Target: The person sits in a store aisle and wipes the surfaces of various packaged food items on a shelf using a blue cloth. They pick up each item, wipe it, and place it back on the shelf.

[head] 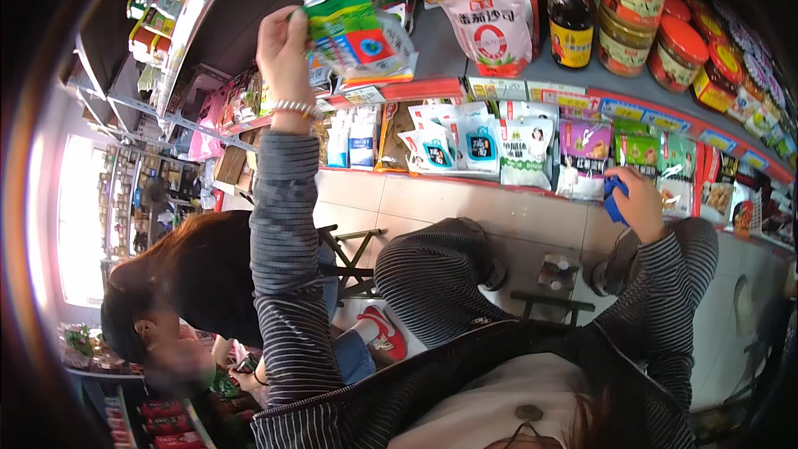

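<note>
At the upper shelf, my left hand (285, 40) grips the left edge of a green spouted pouch (355, 31) with a white screw cap. The pouch tilts over other packets at the shelf's front edge; whether it rests on the shelf I cannot tell. Lower right, my right hand (642, 209) is closed around a crumpled blue cloth (616, 199), in front of bagged goods on the lower shelf. To the right of the green pouch stands a pink spouted pouch (489, 28) with a green cap.
A dark bottle (570, 19) and stacked glass jars (626, 37) stand farther right. White bags (527, 149) line the lower shelf. A person (206, 274) sits close on my left, beside a folding stool (352, 255). Tiled floor (411, 196) shows below the shelf.
</note>
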A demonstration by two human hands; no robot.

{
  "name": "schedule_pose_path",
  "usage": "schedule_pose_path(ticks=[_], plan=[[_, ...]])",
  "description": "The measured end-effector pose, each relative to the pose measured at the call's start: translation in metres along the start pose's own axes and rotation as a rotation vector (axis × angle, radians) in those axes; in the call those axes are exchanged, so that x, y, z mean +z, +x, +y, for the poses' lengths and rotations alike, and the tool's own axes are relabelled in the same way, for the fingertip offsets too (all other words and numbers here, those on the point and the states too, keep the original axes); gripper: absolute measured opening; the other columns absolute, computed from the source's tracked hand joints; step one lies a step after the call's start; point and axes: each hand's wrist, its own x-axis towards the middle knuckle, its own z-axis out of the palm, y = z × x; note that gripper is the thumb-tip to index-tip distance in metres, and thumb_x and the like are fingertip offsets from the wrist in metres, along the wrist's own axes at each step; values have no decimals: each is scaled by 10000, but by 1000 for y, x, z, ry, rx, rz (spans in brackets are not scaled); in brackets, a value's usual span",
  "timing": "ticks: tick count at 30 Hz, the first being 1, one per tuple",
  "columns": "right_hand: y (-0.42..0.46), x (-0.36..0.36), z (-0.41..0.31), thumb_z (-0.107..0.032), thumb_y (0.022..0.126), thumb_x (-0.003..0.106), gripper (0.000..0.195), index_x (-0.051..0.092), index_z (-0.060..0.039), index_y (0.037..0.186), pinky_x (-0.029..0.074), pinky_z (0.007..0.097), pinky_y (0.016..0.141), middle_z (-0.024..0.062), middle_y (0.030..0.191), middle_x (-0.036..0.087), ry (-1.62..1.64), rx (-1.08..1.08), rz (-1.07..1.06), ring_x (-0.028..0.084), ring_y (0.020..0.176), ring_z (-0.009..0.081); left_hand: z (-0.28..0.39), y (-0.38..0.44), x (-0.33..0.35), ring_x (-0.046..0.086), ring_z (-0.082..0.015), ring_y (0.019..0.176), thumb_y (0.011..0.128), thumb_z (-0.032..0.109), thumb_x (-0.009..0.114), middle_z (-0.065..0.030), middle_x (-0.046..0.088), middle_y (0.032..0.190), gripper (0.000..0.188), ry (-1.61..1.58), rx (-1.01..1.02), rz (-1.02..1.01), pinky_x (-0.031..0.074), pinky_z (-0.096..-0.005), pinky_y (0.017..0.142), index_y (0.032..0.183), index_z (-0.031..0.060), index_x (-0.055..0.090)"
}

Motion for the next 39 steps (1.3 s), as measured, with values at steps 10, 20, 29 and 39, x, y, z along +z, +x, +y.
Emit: schedule_pose_path(ticks=[10,20,29,39], plan=[[5,-1,-3,-110,814,595,261,632,-147,1069,525,438,724,91,985,647,-42,-1,-44,642,860,341,-113,54,91,570,-65,702,955,138,633,5,639,828,113,-61,-173,-15,490,-224,594,1009,40,621],[9,-8,-6,-97,799,630,277,633,-150,1071,531,434,663,96,955,634,-36,-48,-43,647,788,346,-163,90,130,641,-140,853,943,103,614,-56,684,995,132,-83,-240,29,547,-276,662,1052,34,642],[8,-5,-16,-112,797,650,288,632,-150,1082,536,433,643,82,986,642,-25,-34,-86,658,778,338,-183,101,112,653,-213,955,935,35,580,-103,661,1097,251,-171,-324,-51,577,-348,817,1186,32,582],[5,-7,3,-141,820,632,249,639,-145,1068,528,442,682,70,979,643,-98,57,-5,658,825,324,-78,-94,82,388,-81,563,1022,294,439,12,430,647,321,-72,-190,-253,309,-256,539,770,101,483]])
